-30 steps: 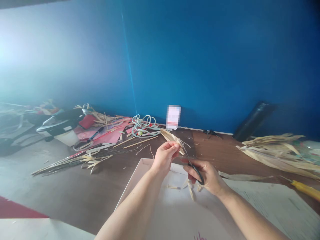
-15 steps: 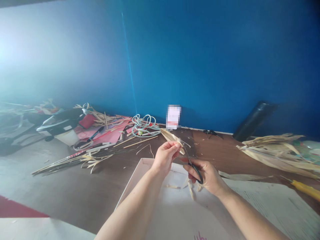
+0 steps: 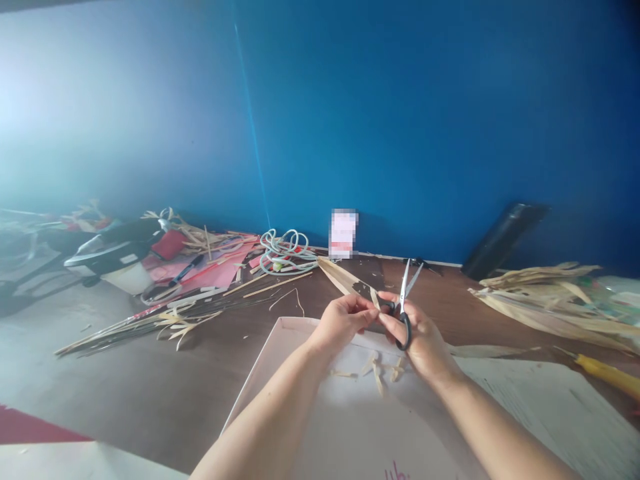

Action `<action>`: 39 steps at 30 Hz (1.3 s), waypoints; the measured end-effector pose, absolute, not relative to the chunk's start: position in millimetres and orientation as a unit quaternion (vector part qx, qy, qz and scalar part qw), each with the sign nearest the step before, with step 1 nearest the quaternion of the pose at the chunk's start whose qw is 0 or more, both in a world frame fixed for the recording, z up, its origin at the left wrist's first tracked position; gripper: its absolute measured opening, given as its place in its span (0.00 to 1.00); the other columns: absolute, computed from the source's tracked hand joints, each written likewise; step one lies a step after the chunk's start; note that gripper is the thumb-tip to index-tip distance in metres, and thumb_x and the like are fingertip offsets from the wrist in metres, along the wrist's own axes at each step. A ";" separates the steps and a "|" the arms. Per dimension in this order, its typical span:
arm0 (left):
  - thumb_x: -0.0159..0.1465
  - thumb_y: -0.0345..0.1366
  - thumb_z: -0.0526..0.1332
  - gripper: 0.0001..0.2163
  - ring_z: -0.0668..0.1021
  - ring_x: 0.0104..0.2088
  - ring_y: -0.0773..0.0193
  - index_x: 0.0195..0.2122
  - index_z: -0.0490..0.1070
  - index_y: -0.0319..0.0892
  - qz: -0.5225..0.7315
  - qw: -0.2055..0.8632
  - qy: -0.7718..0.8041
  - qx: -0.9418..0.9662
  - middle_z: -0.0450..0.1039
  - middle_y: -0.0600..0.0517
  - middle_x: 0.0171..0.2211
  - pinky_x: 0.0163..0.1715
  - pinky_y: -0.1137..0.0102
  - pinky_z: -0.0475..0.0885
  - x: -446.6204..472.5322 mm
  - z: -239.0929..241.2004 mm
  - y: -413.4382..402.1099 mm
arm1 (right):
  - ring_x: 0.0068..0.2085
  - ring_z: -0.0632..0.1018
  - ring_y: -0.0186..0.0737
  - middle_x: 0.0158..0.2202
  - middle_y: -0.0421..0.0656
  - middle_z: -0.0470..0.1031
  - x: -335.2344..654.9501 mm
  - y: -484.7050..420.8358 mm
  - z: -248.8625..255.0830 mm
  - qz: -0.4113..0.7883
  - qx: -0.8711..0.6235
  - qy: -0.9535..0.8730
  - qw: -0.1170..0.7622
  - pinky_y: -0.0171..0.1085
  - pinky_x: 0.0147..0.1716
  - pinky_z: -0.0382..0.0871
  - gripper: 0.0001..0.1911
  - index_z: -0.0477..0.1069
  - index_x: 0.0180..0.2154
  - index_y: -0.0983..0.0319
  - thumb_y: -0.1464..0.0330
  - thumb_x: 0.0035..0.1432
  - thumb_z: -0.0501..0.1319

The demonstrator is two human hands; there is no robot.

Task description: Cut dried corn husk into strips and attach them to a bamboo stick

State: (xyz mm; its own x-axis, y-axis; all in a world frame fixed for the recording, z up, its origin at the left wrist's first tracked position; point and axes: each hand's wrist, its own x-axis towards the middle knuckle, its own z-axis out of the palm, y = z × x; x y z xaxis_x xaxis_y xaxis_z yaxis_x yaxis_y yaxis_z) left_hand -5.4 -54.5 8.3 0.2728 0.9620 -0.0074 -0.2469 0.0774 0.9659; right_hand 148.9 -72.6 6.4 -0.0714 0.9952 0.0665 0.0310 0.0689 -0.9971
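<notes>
My left hand (image 3: 345,323) pinches a pale dried corn husk (image 3: 340,275), whose long part reaches away toward the wall. Close beside it, my right hand (image 3: 417,337) has its fingers around the black handles of a pair of scissors (image 3: 403,303). The blades point up and stand apart, clear of the husk. Thumb and fingertips of the right hand meet the husk's near end by the left fingertips. Below both hands, several small husk scraps (image 3: 377,373) lie on a white box lid (image 3: 295,393).
Coiled pale cord (image 3: 285,252), thin sticks (image 3: 270,283) and pink paper (image 3: 220,263) lie back left. More husks (image 3: 545,297), a black roll (image 3: 505,240), a printed sheet (image 3: 540,400) and a yellow-handled tool (image 3: 607,375) are at right. A blue wall (image 3: 400,133) rises behind.
The scissors have come off the husk and swung upright, with their blades parted. My right hand has moved up to the left fingertips at the husk. The left hand has shifted slightly right and down.
</notes>
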 end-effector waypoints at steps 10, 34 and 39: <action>0.49 0.43 0.67 0.13 0.69 0.24 0.71 0.28 0.71 0.37 0.489 0.635 0.375 0.466 0.70 0.52 0.24 0.25 0.75 0.60 -2.0 8.5 -55.7 | 0.28 0.71 0.34 0.34 0.41 0.73 150.5 -71.6 1.5 0.458 -0.486 -0.571 0.477 0.32 0.25 0.63 0.24 0.66 0.50 0.58 0.62 0.50 0.64; 0.47 0.42 0.69 0.15 0.67 0.24 0.74 0.31 0.74 0.37 0.520 0.678 0.357 0.378 0.70 0.51 0.26 0.24 0.77 0.59 -4.4 6.4 -54.5 | 0.36 0.74 0.38 0.38 0.42 0.74 144.7 -74.3 -0.4 0.458 -0.464 -0.595 0.470 0.34 0.35 0.68 0.22 0.68 0.48 0.58 0.61 0.50 0.65; 0.48 0.42 0.69 0.14 0.67 0.24 0.75 0.31 0.74 0.38 0.517 0.686 0.343 0.380 0.71 0.51 0.27 0.24 0.77 0.58 -4.6 4.7 -53.3 | 0.36 0.74 0.37 0.38 0.43 0.75 144.4 -74.3 -1.5 0.458 -0.463 -0.591 0.476 0.34 0.36 0.68 0.22 0.68 0.47 0.58 0.61 0.49 0.65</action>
State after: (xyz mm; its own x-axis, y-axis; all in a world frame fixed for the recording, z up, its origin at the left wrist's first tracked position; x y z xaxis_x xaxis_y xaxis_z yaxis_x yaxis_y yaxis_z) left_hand -4.6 -53.3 4.7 0.2290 0.9704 -0.0771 -0.4486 0.1755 0.8763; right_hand 144.4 -74.3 -1.5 -0.1182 0.9833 0.1387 0.1112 0.1519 -0.9821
